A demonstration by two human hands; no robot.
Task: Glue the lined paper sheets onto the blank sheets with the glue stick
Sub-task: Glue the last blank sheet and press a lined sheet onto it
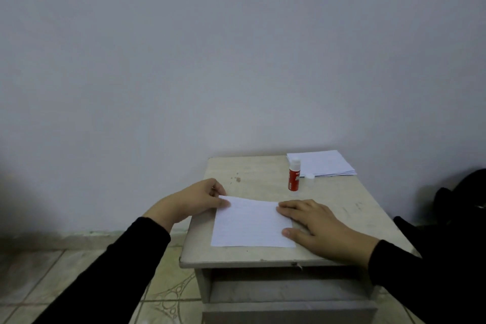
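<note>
Your left hand (pixel 196 198) pinches the far left corner of the lined sheet (pixel 249 223), thumb on top and curled fingers behind, lifting that corner slightly off the surface. Your right hand (pixel 318 229) lies flat on the sheet's right edge, fingers straight and a little spread, palm down, gripping nothing. The sheet is thin, white and rectangular, its faint ruling barely visible; whether a blank sheet lies under it you cannot tell. It sits at the near middle of the small table (pixel 342 205), whose pale, matte, stone-like top is worn, with rounded edges and a few dark specks toward the far left.

The glue stick (pixel 294 174), a short red cylinder with a white tip, stands upright at the far side. Its small white cap (pixel 310 176) lies just beside it. Behind both, a neat stack of white paper (pixel 323 163) rests at the far right corner. Both your sleeves are dark, soft fabric. The floor tiles (pixel 79 271) are beige with curved patterns.
</note>
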